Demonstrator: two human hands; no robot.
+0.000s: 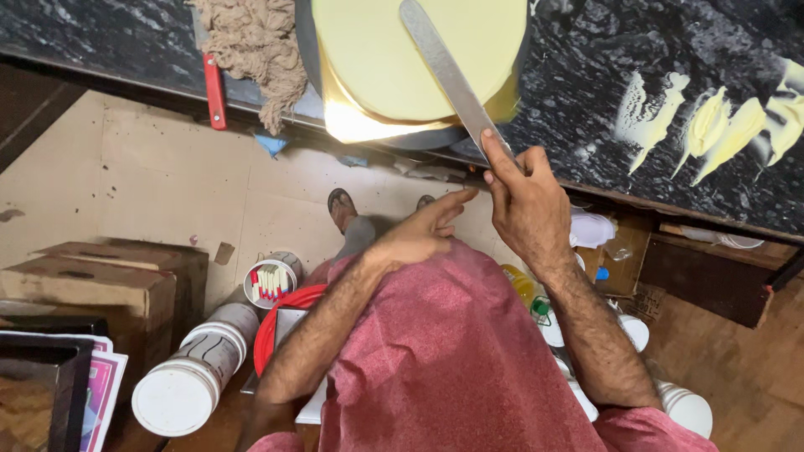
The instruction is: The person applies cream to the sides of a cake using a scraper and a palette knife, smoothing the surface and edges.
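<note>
So right hand pinched the long spatula, blade flat past its fingertips on the pale yellow cake for smoothing | left hand loose, empty, below the counter

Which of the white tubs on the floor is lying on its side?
The big white tub at lower left, beside the cardboard box, its lid facing the camera; the others stand upright.

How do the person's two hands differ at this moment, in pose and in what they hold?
The right hand grips the long metal spatula laid across the yellow cake; the left hand holds nothing. The right hand reaches the counter's edge; the left hangs below it, fingers extended. Both are bare.
</note>
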